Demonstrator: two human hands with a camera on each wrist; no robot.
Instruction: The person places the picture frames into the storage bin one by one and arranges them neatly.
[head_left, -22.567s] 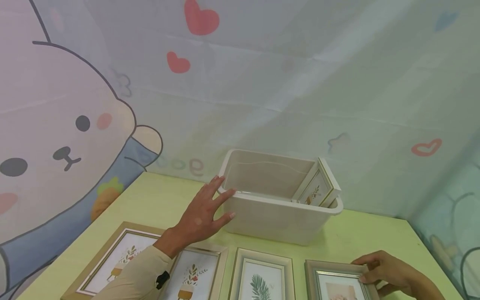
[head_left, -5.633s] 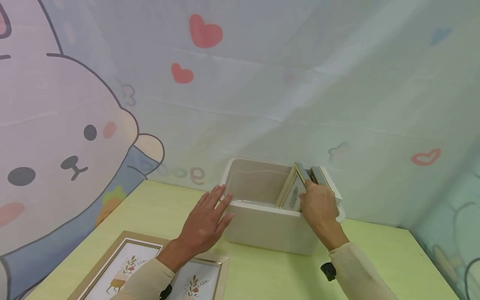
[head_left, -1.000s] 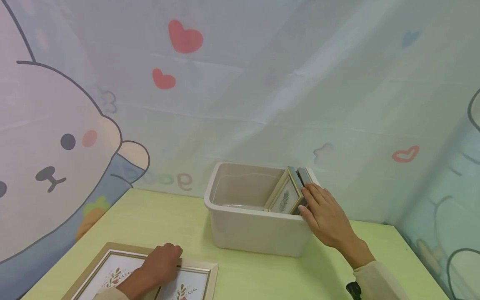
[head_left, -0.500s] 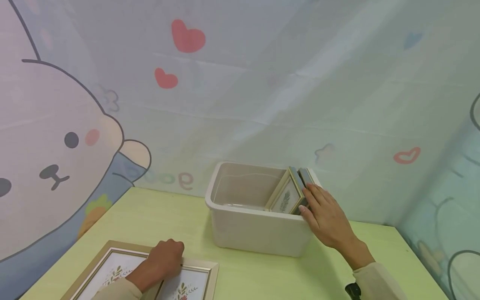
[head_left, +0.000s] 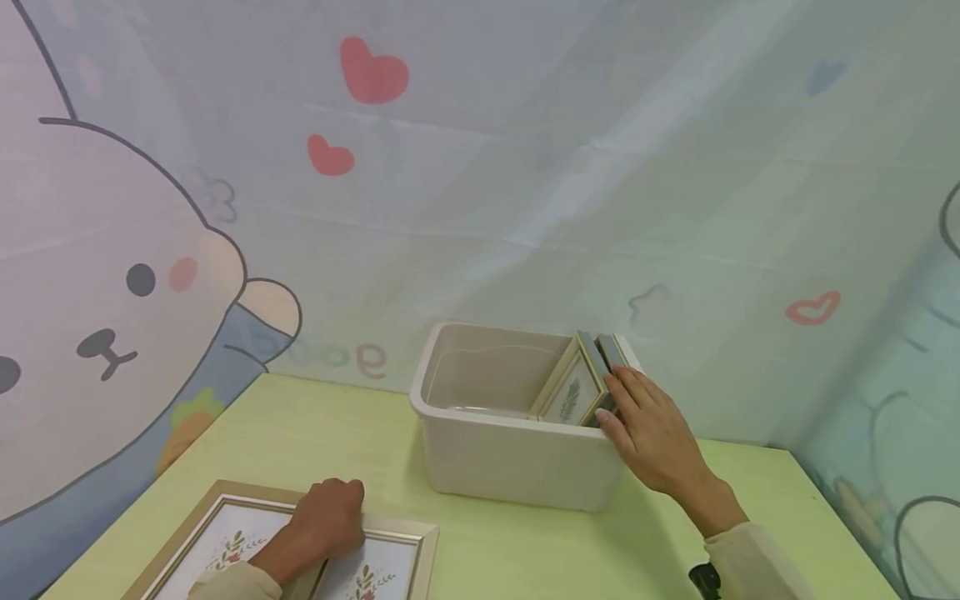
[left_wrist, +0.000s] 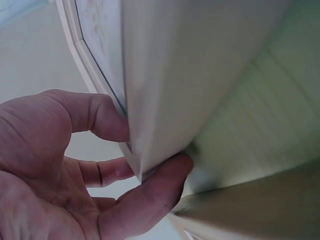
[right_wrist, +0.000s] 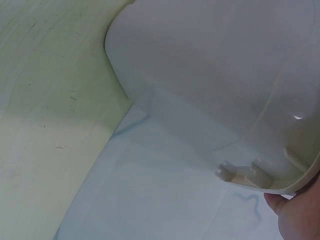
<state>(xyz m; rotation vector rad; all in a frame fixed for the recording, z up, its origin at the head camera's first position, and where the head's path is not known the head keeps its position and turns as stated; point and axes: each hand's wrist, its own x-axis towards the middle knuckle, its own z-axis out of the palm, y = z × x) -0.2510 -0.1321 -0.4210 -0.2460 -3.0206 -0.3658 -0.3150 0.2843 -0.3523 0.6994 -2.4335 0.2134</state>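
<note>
The near ends of two frames at the near left run out of view. The left frame (head_left: 225,533) lies face up on the tabletop (head_left: 510,550), its long side slanting from near left to far right and the plant in its print growing toward the far side. Just beside it on the right is the right frame (head_left: 390,554), also face up, its print likewise pointing far; its right side runs near to far with a slight lean right, though its full long axis cannot be told. The left hand (head_left: 326,521) pinches this frame narrowly at its far left corner, digits on either side of the moulding in the left wrist view.

Farther off, right of centre, the white box (head_left: 517,462) stands with its long axis left to right. The right hand (head_left: 660,437) rests on its right end, fingers long and fairly straight, thumb at the near rim. Inside, against the right end, the leaf frame (head_left: 573,392) leans on edge, its face turned left; beyond it shows the grey edge of another frame (head_left: 611,352). A cloth (head_left: 525,208) with hearts and a cartoon animal hangs behind everything.
</note>
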